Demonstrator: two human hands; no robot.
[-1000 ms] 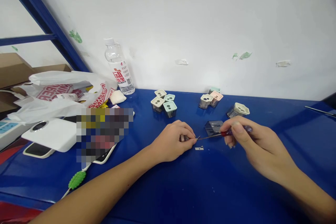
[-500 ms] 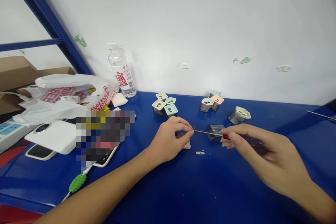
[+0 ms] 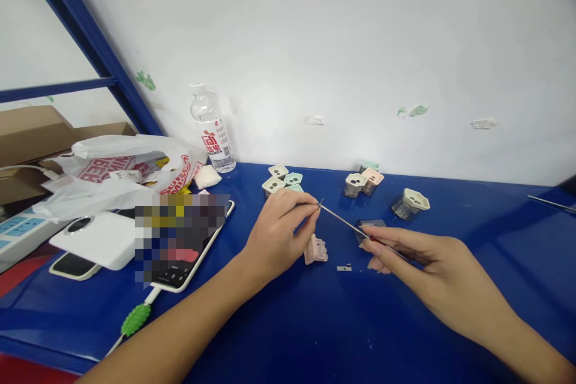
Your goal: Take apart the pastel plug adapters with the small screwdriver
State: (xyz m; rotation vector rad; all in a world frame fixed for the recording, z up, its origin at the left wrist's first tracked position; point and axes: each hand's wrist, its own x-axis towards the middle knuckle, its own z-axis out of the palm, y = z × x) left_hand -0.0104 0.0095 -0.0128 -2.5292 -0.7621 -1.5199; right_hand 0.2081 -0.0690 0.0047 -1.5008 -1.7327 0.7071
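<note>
My right hand [image 3: 418,258] is closed round the red handle of a thin screwdriver [image 3: 344,221]. The shaft slants up left to the fingertips of my left hand [image 3: 283,222], which pinch a tiny metal piece [image 3: 320,203] at the tip; its kind is too small to tell. Below those fingers lies a pale pink sharpener insert [image 3: 316,251], partly covered by the hand. A small sharpener blade [image 3: 344,267] with a dark speck on it rests to the right of the insert. Behind my right fingertips a smoky clear sharpener case [image 3: 366,227] is partly hidden.
Several two-hole pencil sharpeners [image 3: 274,186] stand behind my left hand, more [image 3: 355,184] further right, and one [image 3: 410,204] apart. At left are a phone [image 3: 180,279], power bank [image 3: 96,240], plastic bag [image 3: 121,159] and water bottle [image 3: 213,138]. A metal rod [image 3: 551,203] lies far right.
Both hands have lifted a little, and my left hand has shifted left, uncovering more of the pink insert. The screwdriver now slopes more steeply. My right hand covers more of the clear case.
</note>
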